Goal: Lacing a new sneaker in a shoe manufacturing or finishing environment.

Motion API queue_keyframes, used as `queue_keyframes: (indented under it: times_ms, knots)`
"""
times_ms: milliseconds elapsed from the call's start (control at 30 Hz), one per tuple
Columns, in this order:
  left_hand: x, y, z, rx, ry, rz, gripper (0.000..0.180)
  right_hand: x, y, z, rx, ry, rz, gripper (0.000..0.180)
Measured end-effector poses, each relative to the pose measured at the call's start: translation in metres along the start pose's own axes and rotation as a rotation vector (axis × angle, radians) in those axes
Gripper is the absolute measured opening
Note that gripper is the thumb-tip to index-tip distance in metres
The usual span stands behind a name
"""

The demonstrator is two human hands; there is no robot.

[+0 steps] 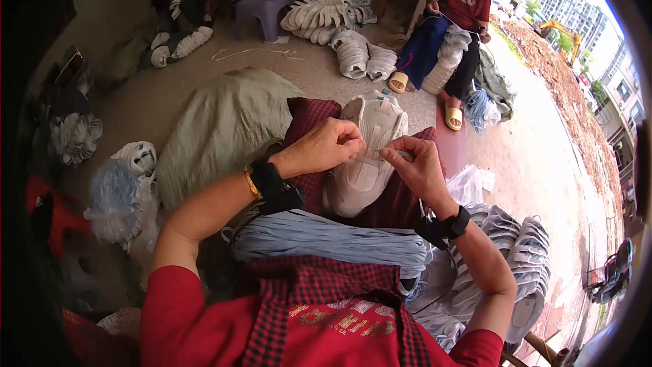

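Two bare hands meet over a pale shoe [354, 189] on a person's lap.
The shoe rests on dark red checked cloth [314, 113], its toe toward the wearer. The left hand [320, 147] and right hand [420, 164] hover at its lacing area, thumbs and forefingers drawn near each other; whether the fingertips meet or grip anything, I cannot tell. A bundle of blue-grey laces [326, 239] lies just below the shoe, across the lap.

The short-sleeved red shirt [339, 348] carries pale, glittery lettering [343, 321] and is worn with a red-and-black checked apron [333, 276]. Each wrist has a black strap [458, 223] with a boxy device [291, 199]; a gold bracelet [252, 183] circles the left.
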State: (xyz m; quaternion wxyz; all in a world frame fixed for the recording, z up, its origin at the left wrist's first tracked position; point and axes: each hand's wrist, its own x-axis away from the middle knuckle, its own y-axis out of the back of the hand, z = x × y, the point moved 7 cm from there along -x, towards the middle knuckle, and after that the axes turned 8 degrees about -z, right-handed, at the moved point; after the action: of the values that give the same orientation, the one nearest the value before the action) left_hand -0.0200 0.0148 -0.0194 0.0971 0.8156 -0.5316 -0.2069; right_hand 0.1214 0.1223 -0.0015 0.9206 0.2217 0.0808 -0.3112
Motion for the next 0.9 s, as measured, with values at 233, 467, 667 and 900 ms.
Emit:
queue_keyframes:
  times_ms: [233,467,667,900]
  knots:
    - [-0.007,-0.004,0.027,0.15,0.034,-0.052,0.006,-0.006,-0.006,0.007,0.355,0.069,-0.015,0.017]
    - [-0.007,-0.004,0.028,0.21,0.005,-0.034,0.007,-0.007,-0.004,-0.003,0.313,0.073,-0.043,0.016]
    - [-0.007,-0.003,0.032,0.238,0.018,-0.043,0.008,-0.014,-0.014,0.017,0.59,0.072,0.087,0.015]
    - [-0.006,-0.006,0.029,0.234,-0.003,-0.071,0.009,-0.014,-0.01,-0.01,0.168,0.07,0.132,0.014]
